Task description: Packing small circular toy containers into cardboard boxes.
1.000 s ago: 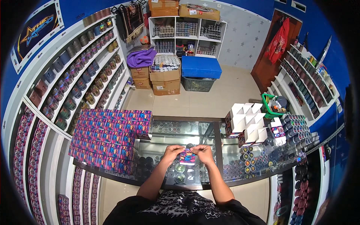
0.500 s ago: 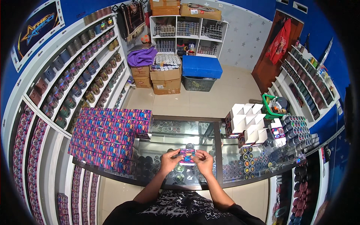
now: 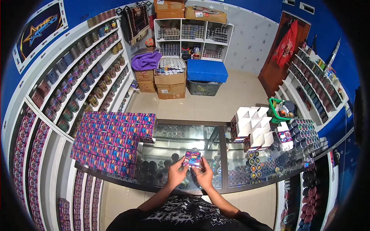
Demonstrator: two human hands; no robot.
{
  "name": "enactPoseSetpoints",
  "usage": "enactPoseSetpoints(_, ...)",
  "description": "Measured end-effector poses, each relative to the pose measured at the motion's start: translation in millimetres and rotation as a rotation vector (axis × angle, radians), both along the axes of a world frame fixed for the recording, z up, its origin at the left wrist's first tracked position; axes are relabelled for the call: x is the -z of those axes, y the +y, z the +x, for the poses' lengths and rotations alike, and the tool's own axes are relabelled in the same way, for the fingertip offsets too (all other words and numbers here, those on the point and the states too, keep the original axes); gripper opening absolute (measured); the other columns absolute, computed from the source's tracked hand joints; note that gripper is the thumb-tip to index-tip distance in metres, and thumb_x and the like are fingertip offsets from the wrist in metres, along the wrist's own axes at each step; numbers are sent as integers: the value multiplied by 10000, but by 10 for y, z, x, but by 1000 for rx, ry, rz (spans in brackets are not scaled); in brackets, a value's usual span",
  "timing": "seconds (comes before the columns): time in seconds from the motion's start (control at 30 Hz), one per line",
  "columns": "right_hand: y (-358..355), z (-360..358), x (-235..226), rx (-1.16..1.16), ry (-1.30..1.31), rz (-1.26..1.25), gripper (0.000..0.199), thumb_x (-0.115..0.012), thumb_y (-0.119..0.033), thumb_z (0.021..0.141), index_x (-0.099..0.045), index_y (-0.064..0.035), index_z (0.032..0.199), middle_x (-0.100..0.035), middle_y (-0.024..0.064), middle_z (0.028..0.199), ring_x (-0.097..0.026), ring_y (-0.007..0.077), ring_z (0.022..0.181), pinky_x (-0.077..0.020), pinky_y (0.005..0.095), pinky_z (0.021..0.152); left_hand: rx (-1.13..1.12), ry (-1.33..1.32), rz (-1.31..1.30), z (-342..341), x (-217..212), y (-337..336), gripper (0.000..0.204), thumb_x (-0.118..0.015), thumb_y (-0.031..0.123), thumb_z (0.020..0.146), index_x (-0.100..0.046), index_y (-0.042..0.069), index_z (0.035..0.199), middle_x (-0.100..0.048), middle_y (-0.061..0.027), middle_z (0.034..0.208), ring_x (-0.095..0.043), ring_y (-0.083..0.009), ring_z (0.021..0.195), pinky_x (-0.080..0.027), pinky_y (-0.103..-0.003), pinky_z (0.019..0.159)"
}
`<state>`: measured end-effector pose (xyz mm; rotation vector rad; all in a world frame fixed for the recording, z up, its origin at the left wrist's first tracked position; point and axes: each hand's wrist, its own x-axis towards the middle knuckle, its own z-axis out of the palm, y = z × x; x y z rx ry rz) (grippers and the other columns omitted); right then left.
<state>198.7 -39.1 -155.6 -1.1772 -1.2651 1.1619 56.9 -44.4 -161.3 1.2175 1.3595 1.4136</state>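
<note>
— Head view, then: what did both hands have?

— A small box [image 3: 192, 158], pink and blue in pattern, held over the glass tabletop [image 3: 181, 143]. The left hand [image 3: 176, 175] pinched its lower left side with the fingers curled round it; the right hand [image 3: 203, 175] pinched the lower right side the same way. Both hands touched the box, and the box sat just above the glass, near the person's edge.

— Where did it sit in the frame?

— Just below the middle, toward 6 o'clock. At 9 o'clock from it lay a wide stack of boxes [image 3: 111, 140] of the same pattern, covering the left part of the tabletop. At 2 o'clock stood a cluster of white cartons [image 3: 252, 127], open at the top, and beyond those, round tins [image 3: 308, 133] in rows.

— Anything farther out?

— At 12 o'clock, on the floor, a blue bin [image 3: 207, 70] beside brown cartons [image 3: 169, 82], with a white shelf [image 3: 194, 36] behind. A purple cloth [image 3: 145, 61] lay on the cartons at 11 o'clock.
</note>
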Motion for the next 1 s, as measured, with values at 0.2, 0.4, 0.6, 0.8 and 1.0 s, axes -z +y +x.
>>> enactPoseSetpoints(0.2, -2, -26, 80, 122, -8, 22, 565, -700, -59, 856, -473, 11, 1369, -636, 180, 1203, -617, 150, 1025, -519, 297, 864, -58, 102, 25, 42, -5, -14, 401, -680, 80, 849, -618, 76, 1246, -639, -209, 1175, -641, -216, 1087, -510, -304, 885)
enactPoseSetpoints(0.4, 167, 87, -57, -4, -422, 303, 461, -719, -131, 819, -610, -104, 1266, -581, 251, 1257, -570, 350, 1188, -474, 381, 957, -32, 311, 125, -41, -149, 43, 346, -685, 68, 830, -661, 64, 1175, -624, -236, 1191, -620, -323, 1120, -500, -342, 928)
enactPoseSetpoints(0.6, 183, 118, -65, -16, -446, 316, 488, -728, -55, 751, -622, -60, 1228, -568, 189, 1280, -582, 345, 1147, -467, 374, 975, -9, 467, 247, -65, -193, 11, 373, -715, 45, 779, -673, 60, 1149, -601, -209, 1212, -611, -328, 1111, -503, -369, 928)
enactPoseSetpoints(0.8, 283, 190, -20, -79, -296, 214, 452, -676, -3, 781, -629, -59, 1227, -585, 171, 1257, -588, 276, 1145, -475, 335, 963, 47, 421, 255, -197, -43, 130, 409, -713, -2, 751, -686, 96, 1147, -622, -177, 1185, -628, -315, 1068, -513, -356, 896)
enactPoseSetpoints(1.0, 289, 260, -7, -116, -267, 220, 439, -639, 4, 809, -626, -66, 1243, -589, 176, 1268, -571, 263, 1179, -461, 314, 970, 55, 341, 229, -207, -63, 144, 401, -703, -17, 755, -701, 115, 1134, -644, -170, 1151, -644, -287, 1044, -519, -334, 874)
